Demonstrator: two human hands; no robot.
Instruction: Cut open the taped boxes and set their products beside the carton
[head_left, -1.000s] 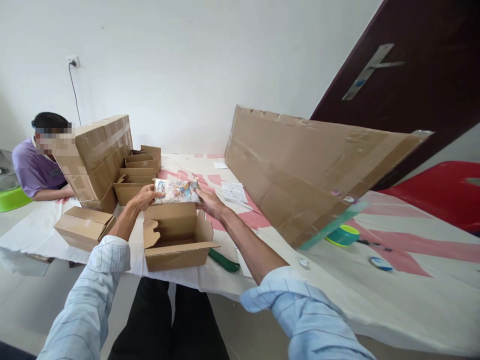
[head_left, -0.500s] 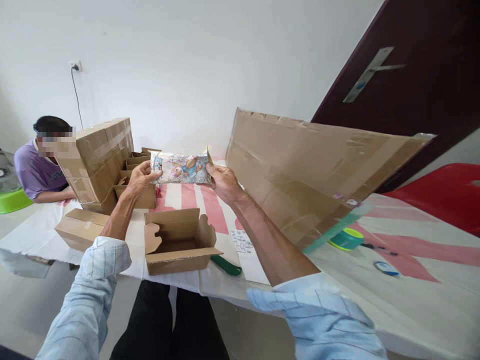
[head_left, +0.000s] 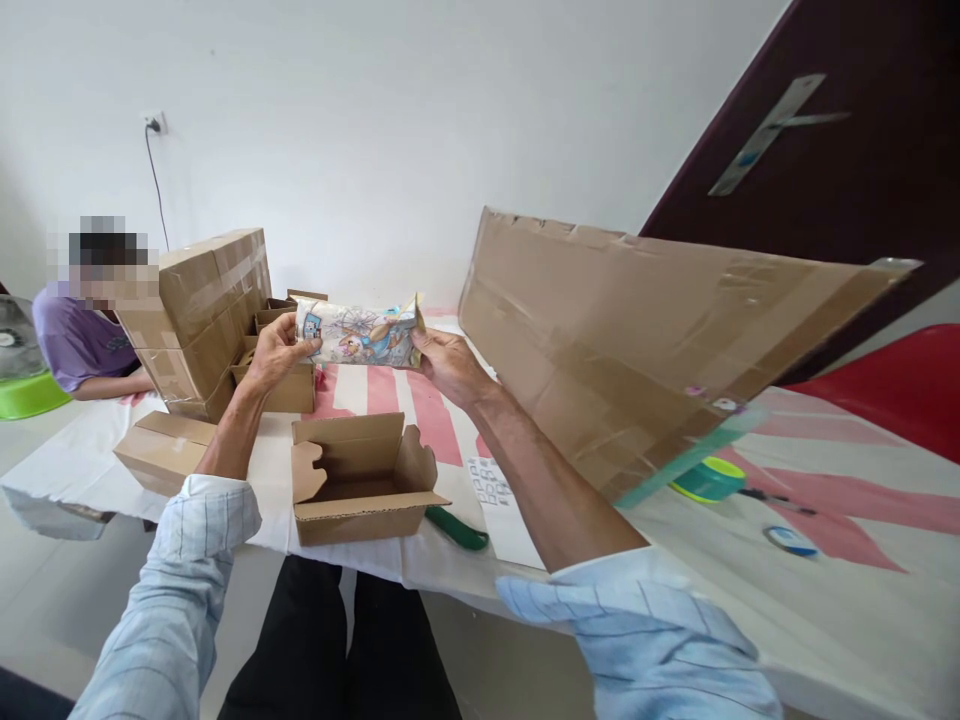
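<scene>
A soft plastic packet (head_left: 360, 332) with a printed cartoon picture is stretched level between my two hands, above the table. My left hand (head_left: 279, 352) pinches its left end, thumb on the front. At the other end my right hand (head_left: 450, 365) grips the packet's edge. Below it, an open cardboard box (head_left: 364, 520) stands near the table's front edge with its flaps up; no contents show in the part I can see. A dark green curved object (head_left: 457, 528) lies at its right, partly hidden by the box.
Taped cartons (head_left: 210, 310) are stacked at the left, by a person in purple (head_left: 82, 335). Several open boxes (head_left: 285, 385) stand behind, and a closed box (head_left: 161, 450) in front. A large cardboard sheet (head_left: 592, 330) leans at the right, near tape rolls (head_left: 709, 480) and a printed sheet (head_left: 510, 520).
The view has shifted slightly, so the scene sits a little differently in the picture. Both hands still hold the packet, its left end marginally higher and further left.
</scene>
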